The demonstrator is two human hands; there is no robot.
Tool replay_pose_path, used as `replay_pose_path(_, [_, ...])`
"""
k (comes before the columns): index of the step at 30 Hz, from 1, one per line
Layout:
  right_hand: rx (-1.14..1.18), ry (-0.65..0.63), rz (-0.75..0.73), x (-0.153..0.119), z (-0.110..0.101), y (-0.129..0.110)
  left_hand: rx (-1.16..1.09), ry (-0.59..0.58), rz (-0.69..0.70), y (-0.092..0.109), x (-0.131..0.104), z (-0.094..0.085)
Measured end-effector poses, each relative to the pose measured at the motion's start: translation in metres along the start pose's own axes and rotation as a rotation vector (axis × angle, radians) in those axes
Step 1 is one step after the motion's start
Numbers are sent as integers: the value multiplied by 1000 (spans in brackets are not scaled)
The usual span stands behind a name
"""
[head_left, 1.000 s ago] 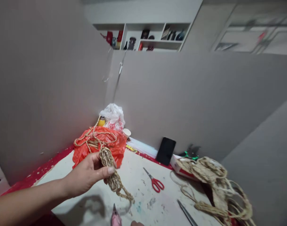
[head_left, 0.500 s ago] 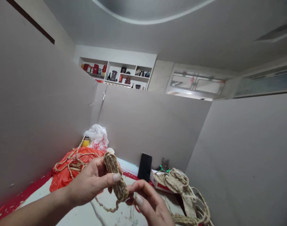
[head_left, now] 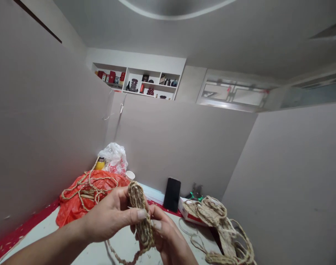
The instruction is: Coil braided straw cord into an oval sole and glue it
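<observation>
A narrow piece of coiled, braided straw cord [head_left: 140,213] is held above the white work surface. My left hand [head_left: 113,215] grips its upper part, thumb across the front. My right hand [head_left: 168,232] is closed at its lower right side, thumb and fingers pinching the edge. A loose tail of cord [head_left: 121,257] hangs from the lower end and curves left over the surface. The fingers behind the piece are partly hidden.
Loose cord lies on a red plastic bag [head_left: 70,208] at left, near a yellow jar [head_left: 100,164], white bag [head_left: 114,156] and white cup [head_left: 130,175]. A black phone [head_left: 172,195] leans against the partition. At right, straw cord [head_left: 212,209] fills a box beside green-handled pliers [head_left: 195,195].
My right hand has moved up against the side of the straw piece, from its lower end. The piece sits slightly further right and lower in view.
</observation>
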State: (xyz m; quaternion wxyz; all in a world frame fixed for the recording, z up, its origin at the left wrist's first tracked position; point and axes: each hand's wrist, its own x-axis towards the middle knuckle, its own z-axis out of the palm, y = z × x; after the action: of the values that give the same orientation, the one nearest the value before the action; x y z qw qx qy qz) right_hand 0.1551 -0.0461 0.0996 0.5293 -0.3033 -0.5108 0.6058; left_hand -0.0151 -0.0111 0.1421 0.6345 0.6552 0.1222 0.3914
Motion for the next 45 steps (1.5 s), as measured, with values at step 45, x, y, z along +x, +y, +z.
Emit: replay_pose_path(45, [626,-140,192,-11,11,2,-57,-159,-124,-16,8,-12])
